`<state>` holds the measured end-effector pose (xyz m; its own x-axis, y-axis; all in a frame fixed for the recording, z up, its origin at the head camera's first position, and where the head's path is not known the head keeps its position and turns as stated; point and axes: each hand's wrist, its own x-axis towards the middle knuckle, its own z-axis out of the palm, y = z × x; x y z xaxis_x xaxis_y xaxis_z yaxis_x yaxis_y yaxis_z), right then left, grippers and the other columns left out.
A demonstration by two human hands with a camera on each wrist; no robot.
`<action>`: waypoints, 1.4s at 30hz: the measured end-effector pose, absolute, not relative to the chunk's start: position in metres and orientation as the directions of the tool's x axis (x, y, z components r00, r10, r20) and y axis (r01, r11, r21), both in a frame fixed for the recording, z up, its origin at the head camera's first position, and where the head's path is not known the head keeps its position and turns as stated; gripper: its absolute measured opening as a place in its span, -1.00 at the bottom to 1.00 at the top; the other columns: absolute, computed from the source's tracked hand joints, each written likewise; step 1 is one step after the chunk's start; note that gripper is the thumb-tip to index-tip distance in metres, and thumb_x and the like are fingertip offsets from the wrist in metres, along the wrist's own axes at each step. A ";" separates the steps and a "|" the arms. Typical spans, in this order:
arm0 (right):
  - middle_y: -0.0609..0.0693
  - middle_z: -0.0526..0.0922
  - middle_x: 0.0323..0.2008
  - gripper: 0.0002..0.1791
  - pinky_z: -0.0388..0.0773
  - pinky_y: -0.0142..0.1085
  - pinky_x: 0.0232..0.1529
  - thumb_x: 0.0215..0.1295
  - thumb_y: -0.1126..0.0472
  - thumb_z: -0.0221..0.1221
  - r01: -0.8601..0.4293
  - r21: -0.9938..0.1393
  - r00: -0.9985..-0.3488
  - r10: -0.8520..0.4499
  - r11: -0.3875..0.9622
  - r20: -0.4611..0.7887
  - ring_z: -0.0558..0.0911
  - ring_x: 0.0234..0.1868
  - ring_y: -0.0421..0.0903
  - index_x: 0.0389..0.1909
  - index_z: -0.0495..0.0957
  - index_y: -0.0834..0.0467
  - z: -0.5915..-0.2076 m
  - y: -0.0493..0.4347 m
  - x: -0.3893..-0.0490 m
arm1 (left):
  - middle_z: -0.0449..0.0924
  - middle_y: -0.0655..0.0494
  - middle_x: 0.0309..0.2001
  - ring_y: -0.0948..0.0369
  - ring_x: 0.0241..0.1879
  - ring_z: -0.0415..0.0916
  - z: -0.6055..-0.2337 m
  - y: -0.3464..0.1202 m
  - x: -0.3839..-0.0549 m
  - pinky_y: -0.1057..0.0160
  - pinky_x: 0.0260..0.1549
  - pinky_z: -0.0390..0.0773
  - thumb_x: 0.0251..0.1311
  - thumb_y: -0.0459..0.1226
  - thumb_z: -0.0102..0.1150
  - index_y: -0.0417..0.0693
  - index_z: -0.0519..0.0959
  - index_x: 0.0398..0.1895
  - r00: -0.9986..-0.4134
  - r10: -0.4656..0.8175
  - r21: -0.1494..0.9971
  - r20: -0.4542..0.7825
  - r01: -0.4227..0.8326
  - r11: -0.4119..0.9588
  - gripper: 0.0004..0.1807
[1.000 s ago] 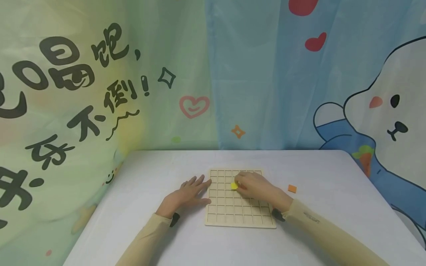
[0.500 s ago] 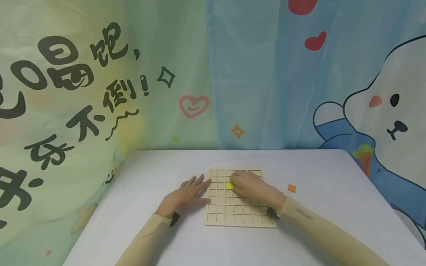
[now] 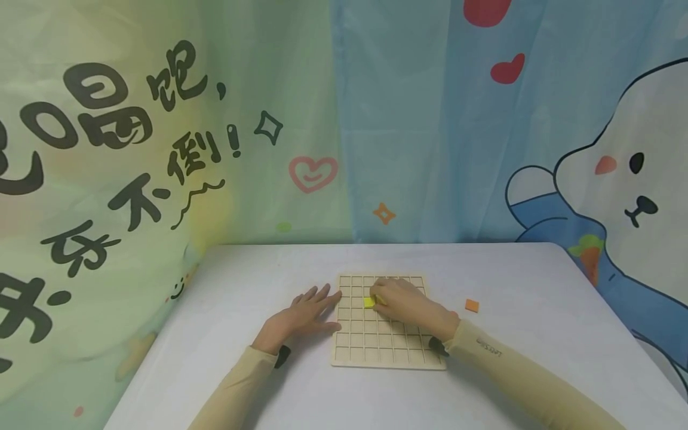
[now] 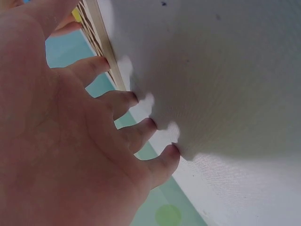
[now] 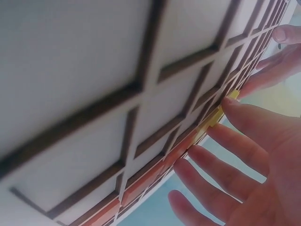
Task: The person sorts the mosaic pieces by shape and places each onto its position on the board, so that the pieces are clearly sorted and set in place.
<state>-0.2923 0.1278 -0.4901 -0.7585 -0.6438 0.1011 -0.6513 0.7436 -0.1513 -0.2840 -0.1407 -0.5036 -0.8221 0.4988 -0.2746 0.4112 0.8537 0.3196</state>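
The largest thing is a printed curtain (image 3: 398,119), which hangs behind the bench (image 3: 537,286) and serves, I think, only as a backdrop. On the bench lies a square wooden board (image 3: 357,341) with a grid of cells; it lies flat and nearly straight before the person, probably so that both hands can reach it easily. The left hand (image 3: 303,315) has its fingers spread, with index finger and thumb touching the left edge of the board; this looks like a way to keep it from sliding. The right hand (image 3: 409,304) is over the far part of the board, and its thumb and index finger pinch a yellow tile (image 3: 368,303). A grip by the fingertips suits such a small flat piece, I suppose. An orange tile (image 3: 472,306) lies alone on the bench, to the right of the board, near the right hand.

Some parts are difficult to see. The curtain is cut off by the picture edges. In the head view the right hand covers several cells; the right wrist view, however, shows orange-red tiles (image 5: 141,186) on the board, in line with the yellow one, but I cannot count them surely. I also cannot tell whether the yellow tile sits fully in its cell. In the left wrist view the left thumb is cut off.
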 end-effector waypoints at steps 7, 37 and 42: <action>0.00 0.71 -0.15 -0.86 0.60 -0.23 -0.29 0.31 0.10 0.33 -0.642 -0.164 -0.766 -0.637 0.749 0.089 0.64 -0.29 -0.11 -0.25 0.67 0.08 -0.492 0.129 -0.294 | -0.09 -0.05 0.63 -0.18 0.60 -0.16 -0.503 -0.141 -0.283 -0.26 0.52 -0.02 0.33 0.27 0.05 0.23 0.06 0.61 -0.823 0.498 0.322 -0.275 0.409 0.854 -0.13; -0.06 0.68 -0.28 -0.90 0.54 -0.26 -0.35 0.31 0.14 0.31 -0.628 -0.187 -0.777 -0.622 0.756 0.095 0.53 -0.41 -0.21 -0.26 0.69 0.08 -0.492 0.128 -0.295 | -0.08 -0.05 0.63 -0.18 0.60 -0.14 -0.502 -0.141 -0.283 -0.28 0.50 0.01 0.32 0.28 0.06 0.23 0.07 0.61 -0.819 0.504 0.329 -0.274 0.413 0.849 -0.12; -0.08 0.67 -0.32 -0.93 0.49 -0.30 -0.40 0.31 0.16 0.31 -0.633 -0.182 -0.774 -0.624 0.753 0.107 0.46 -0.46 -0.24 -0.28 0.69 0.08 -0.493 0.128 -0.296 | -0.08 -0.05 0.63 -0.18 0.60 -0.15 -0.502 -0.141 -0.284 -0.28 0.51 0.00 0.32 0.28 0.06 0.23 0.07 0.61 -0.818 0.505 0.327 -0.275 0.414 0.849 -0.12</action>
